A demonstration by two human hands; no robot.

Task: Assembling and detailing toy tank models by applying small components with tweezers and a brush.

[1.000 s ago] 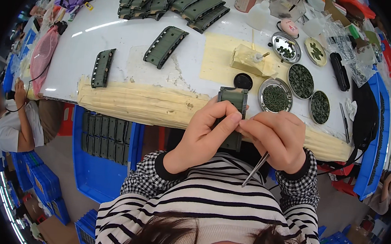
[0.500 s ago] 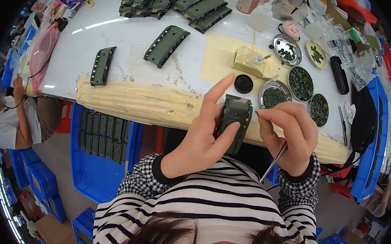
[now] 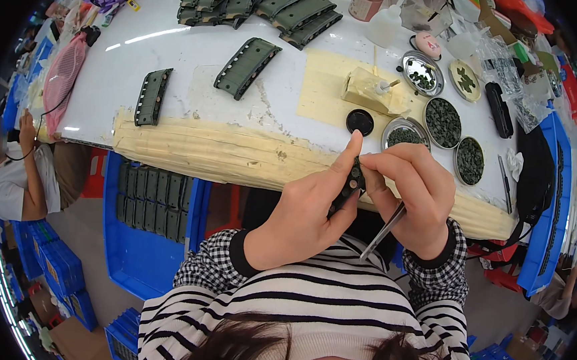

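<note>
Left hand (image 3: 303,214) pinches green piece (image 3: 353,182) edge-on; right hand (image 3: 418,196), fingertips pressed together beside it, holds tweezers (image 3: 384,233); dish (image 3: 387,131) just beyond.

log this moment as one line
left hand: holds green part edge-on | right hand: at its edge, holds tweezers | beyond: black lid, metal dish

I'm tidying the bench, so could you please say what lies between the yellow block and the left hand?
In the head view, a round black lid or dish lies between the yellow block and the left hand.
</note>
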